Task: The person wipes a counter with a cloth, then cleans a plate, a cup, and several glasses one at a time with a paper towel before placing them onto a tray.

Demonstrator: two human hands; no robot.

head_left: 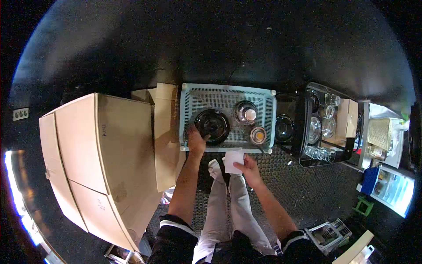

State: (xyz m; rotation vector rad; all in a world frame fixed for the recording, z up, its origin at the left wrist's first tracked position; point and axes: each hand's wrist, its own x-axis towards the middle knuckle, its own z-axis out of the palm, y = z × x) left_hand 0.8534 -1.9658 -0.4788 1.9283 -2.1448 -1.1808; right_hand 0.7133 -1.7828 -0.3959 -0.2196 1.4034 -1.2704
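My left hand [196, 141] is closed on the near-left rim of a dark, shiny round dish [212, 125]. The dish is at the left part of a pale blue plastic crate [226, 89]. A folded white cloth or paper [234, 161] is pinched in my right hand [250, 170], just in front of the crate's near edge. To the right of the dish stands a clear glass vessel [243, 110] with a whitish knob-like part. Nearer to me is a small round container [258, 135] with an orange-yellow centre.
A large cardboard box [127, 158] stands on the left, its flap [167, 136] beside the crate. At the right, a black bin [303, 136] holds several glass items. Another dark round glass piece [285, 126] lies between crate and bin. Dark textured matting [285, 189] covers the floor.
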